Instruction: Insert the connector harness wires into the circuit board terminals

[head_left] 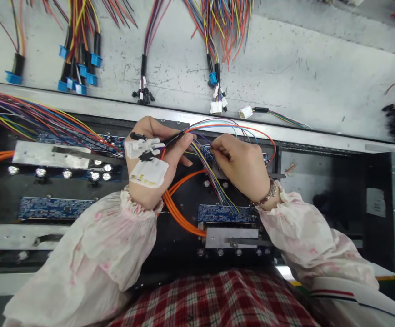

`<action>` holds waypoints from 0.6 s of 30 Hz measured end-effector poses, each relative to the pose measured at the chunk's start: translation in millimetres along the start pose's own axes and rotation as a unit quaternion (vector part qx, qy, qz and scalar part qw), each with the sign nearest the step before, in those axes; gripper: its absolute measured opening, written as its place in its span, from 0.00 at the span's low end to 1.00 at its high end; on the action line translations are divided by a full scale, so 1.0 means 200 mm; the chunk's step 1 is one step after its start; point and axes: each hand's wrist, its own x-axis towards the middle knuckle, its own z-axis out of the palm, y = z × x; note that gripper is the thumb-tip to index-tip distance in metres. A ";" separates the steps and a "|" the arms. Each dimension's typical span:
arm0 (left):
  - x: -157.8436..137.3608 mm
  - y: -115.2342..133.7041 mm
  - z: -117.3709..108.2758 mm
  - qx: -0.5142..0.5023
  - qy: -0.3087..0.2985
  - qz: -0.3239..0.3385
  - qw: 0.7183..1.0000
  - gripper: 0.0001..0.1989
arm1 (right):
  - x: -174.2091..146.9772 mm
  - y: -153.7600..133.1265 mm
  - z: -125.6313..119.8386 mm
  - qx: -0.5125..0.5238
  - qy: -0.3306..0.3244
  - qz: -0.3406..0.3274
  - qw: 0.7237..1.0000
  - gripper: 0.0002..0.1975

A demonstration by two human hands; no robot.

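Observation:
My left hand is closed around the black sleeve of a wire harness. White connectors and small black plugs hang from the harness over my palm and wrist. Its coloured wires fan out to the right, and several run down to a lower blue circuit board. My right hand pinches with thumb and forefinger at a thin dark wire beside an upper board, which my fingers partly cover. The very tip of that wire is hidden.
Thick orange cables curve between the boards. On the left lie more blue boards, metal plates and a wire bundle. Harnesses with blue connectors and a white connector rest on the grey table behind. A dark frame wall rises at right.

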 end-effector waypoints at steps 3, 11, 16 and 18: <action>0.00 0.01 0.00 0.007 -0.003 0.009 1.000 0.17 | -0.01 -0.02 -0.01 -0.015 -0.008 0.009 1.000 0.04; 0.00 0.01 0.01 0.056 -0.003 0.017 0.998 0.14 | -0.13 -0.08 -0.14 -0.094 -0.029 -0.006 0.995 0.06; 0.00 -0.01 0.02 0.021 -0.012 0.006 1.000 0.16 | -0.25 0.01 -0.26 -0.117 -0.003 0.071 0.991 0.06; 0.00 -0.02 0.01 0.009 -0.012 0.017 1.000 0.16 | -0.24 -0.01 -0.23 -0.100 0.004 0.074 0.992 0.07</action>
